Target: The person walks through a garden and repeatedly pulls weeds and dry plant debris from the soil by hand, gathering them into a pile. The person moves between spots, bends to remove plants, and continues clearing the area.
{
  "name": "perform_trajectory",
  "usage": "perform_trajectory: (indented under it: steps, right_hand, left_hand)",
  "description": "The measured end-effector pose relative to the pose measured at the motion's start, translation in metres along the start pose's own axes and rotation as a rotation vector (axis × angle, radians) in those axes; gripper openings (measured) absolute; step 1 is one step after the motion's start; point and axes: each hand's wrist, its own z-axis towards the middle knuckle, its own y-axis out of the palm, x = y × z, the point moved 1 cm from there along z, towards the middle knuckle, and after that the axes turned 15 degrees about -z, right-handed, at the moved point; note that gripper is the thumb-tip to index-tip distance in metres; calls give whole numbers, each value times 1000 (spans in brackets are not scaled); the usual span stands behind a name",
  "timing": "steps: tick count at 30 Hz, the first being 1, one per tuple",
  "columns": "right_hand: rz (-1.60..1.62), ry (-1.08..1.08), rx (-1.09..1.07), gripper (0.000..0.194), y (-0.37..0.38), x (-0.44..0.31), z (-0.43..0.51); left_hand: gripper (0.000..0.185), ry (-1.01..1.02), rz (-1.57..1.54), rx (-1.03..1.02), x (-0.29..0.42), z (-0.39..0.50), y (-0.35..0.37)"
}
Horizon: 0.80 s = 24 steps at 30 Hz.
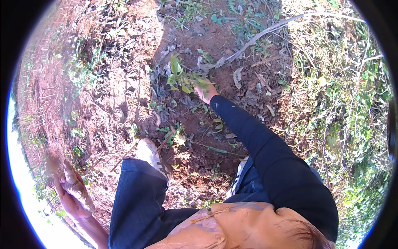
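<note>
My left hand [70, 199], low at the left, is closed around a pale brown, elongated root-like piece [77, 190] with soil on it; its upper end is blurred. My right hand [205, 91] reaches down to the ground in front of me, at a low leafy green plant [183, 81]. Leaves cover part of its fingers, so whether they grip the plant cannot be told. Dry leaves and reddish soil lie around that hand. A black sleeve covers my right arm.
A long pale dry stalk [258, 35] arches from near my right hand to the upper right. Tangled green vegetation [351, 124] lines the right side. My shoe [152, 154] rests on the soil beside thin sticks [164, 141]. Dry leaves litter the left.
</note>
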Motion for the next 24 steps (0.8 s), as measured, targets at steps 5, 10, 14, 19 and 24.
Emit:
perform_trajectory:
  steps: [5,10,14,19,24]
  right_hand:
    - [730,723,-163,32,-35,-7,-13]
    - [313,523,112,29,-18,0,-23]
    - [-380,48,252,19,-18,-1,-34]
    - [-465,-303,200,15,-72,-62,-67]
    - [-97,343,-860,30,-221,-57,-74]
  left_hand:
    - [34,-170,-51,-74,7,14,-13]
    - [39,-234,-61,-126,-3,30,6]
    - [36,-190,56,-283,-12,33,31]
    - [25,-209,57,-144,-15,43,48]
    - [24,-156,96,-126,-20,59,54]
